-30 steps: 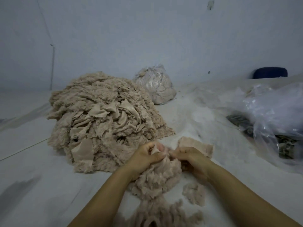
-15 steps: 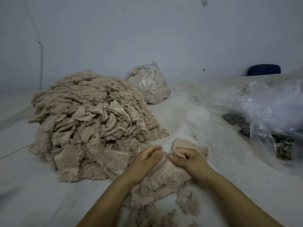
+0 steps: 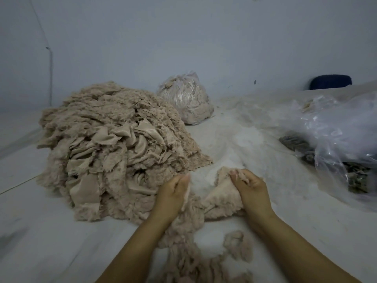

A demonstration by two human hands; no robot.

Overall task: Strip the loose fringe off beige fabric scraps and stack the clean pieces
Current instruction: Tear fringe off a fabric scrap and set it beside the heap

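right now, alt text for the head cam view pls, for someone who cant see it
Two bare hands pull a beige fabric scrap apart: the left hand pinches fuzzy fringe while the right hand grips the cloth. A big pile of beige scraps sits to the left, loose fringe lies near the wrists, and plastic bags lie right.

A single wide-angle view from the person's head looks forward and down across a pale floor (image 3: 40, 231) toward a blue-grey wall (image 3: 183, 37). Both forearms enter from the bottom edge, close to the lens. Straight lines bow near the frame edges.
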